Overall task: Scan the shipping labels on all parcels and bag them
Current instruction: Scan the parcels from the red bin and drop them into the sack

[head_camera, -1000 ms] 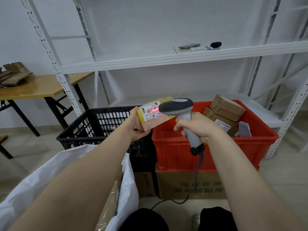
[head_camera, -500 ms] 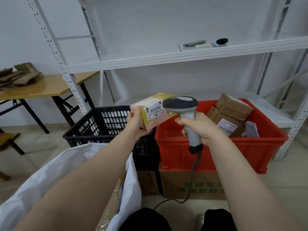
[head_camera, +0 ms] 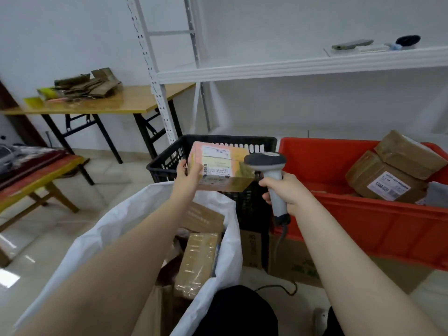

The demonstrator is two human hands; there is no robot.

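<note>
Left grip (head_camera: 188,177) clamped on a labelled parcel (head_camera: 221,169), above the white bag (head_camera: 116,234). Right grip (head_camera: 287,192) clamped on the scanner (head_camera: 266,163), just beside it. Bagged boxes (head_camera: 197,260) lie below the left grip. Crate parcels (head_camera: 385,183), right of both grips, await scanning; task looks unfinished.

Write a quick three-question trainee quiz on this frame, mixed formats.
1. True or false: the grey handheld barcode scanner lies inside the red plastic crate.
2. Which hand grips the pink-and-yellow labelled cardboard parcel? A) left hand B) right hand C) neither
3. Which white container already holds brown taped cardboard parcels?
Key: 1 false, the right hand grips it; 2 A; 3 the white plastic bag.
</note>
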